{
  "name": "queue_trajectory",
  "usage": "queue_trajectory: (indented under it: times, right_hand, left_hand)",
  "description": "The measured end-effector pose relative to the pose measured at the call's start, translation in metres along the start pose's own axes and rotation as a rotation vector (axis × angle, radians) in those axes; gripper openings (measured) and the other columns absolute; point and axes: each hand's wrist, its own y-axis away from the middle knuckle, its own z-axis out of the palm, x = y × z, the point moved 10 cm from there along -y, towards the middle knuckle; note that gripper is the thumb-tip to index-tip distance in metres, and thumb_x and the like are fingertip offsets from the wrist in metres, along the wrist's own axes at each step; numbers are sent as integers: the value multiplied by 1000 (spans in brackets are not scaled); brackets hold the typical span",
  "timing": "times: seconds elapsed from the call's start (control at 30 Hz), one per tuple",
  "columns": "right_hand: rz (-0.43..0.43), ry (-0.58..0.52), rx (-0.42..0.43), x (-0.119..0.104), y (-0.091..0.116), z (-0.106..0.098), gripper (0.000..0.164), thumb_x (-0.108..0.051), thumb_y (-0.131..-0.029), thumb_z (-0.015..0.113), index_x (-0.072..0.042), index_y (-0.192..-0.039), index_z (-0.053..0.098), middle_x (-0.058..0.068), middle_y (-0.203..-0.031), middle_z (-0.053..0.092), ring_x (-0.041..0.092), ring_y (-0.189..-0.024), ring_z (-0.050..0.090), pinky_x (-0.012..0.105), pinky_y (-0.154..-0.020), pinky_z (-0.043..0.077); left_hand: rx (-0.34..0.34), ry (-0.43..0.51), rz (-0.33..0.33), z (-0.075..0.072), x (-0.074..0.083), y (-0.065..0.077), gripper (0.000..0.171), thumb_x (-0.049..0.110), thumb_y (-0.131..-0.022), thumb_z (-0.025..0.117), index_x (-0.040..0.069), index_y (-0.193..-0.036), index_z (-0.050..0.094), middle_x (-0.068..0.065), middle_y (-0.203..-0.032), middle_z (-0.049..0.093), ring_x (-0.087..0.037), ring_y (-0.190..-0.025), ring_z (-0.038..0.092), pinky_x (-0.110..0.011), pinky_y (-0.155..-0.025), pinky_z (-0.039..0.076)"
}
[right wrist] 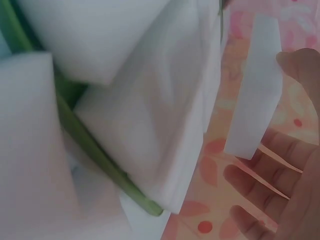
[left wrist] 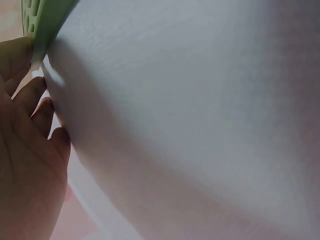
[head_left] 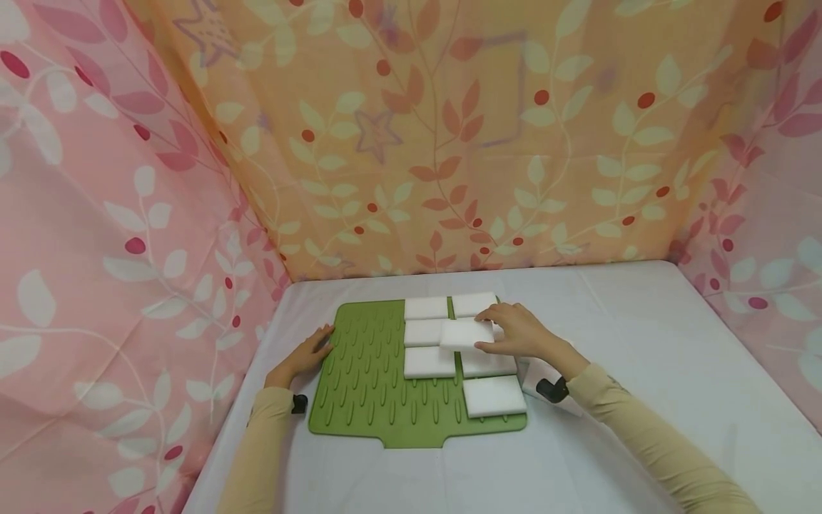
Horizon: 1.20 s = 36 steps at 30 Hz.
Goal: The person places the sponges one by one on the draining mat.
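A white sponge block (head_left: 467, 334) is pinched between the thumb and fingers of my right hand (head_left: 523, 330), lifted over the other blocks. In the right wrist view the same sponge block (right wrist: 257, 90) shows edge-on beside the fingers. Below it, several more white sponge blocks (head_left: 429, 363) lie in two columns on the right part of a green ridged mat (head_left: 366, 364). At the mat's left edge rests my left hand (head_left: 305, 355), its fingers touching the rim. The left wrist view shows those fingertips (left wrist: 34, 92) loosely bent near the green edge.
A white table (head_left: 546, 471) carries the mat. Right of the mat, partly behind my right wrist, is a white object (head_left: 536, 371) whose kind I cannot tell. Floral curtains (head_left: 411, 143) stand at the back and both sides. The mat has a tab (head_left: 414, 442) at its near edge.
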Motion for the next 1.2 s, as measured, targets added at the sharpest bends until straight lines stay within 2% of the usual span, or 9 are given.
queue_trajectory:
  times: [0.2, 0.4, 0.67, 0.9, 1.2]
  right_hand:
    - [-32, 21, -7, -17, -1, 8, 52, -60, -77, 62, -19, -109, 66, -4, -102, 65, 14, -92, 58, 41, -80, 45]
    - [-60, 48, -12, -30, -1, 17, 53, -64, -78, 58, -21, -108, 65, -7, -103, 64, 14, -99, 57, 42, -87, 43]
    - [-97, 66, -28, -57, 3, 21, 54, -66, -78, 56, -21, -108, 64, -7, -100, 64, 12, -91, 56, 39, -83, 42]
    - [-145, 70, -49, -83, 6, 26, 53, -64, -79, 56, -21, -109, 63, -7, -104, 63, 14, -96, 56, 38, -85, 42]
    - [-196, 79, -25, -106, 13, 29, 51, -61, -78, 60, -18, -104, 65, -6, -96, 64, 14, -91, 56, 36, -79, 42]
  left_hand:
    - [-4, 14, -7, 1, -1, -1, 55, 18, -99, 43, -3, -146, 22, -27, -149, 16, -46, -138, 8, -61, -109, 5]
    - [5, 19, -5, 0, -1, 0, 55, 17, -99, 44, -2, -146, 22, -26, -150, 17, -45, -138, 7, -61, -110, 4]
    - [10, 26, 6, -1, 1, 1, 55, 15, -98, 44, -4, -145, 23, -28, -149, 18, -46, -138, 8, -62, -109, 5]
    - [3, 34, -5, 0, -1, 1, 54, 14, -99, 43, -4, -145, 22, -28, -149, 16, -46, -138, 7, -62, -109, 3]
    - [16, 14, 18, 0, 1, 0, 53, 12, -99, 42, -7, -144, 22, -31, -147, 17, -49, -136, 9, -65, -106, 4]
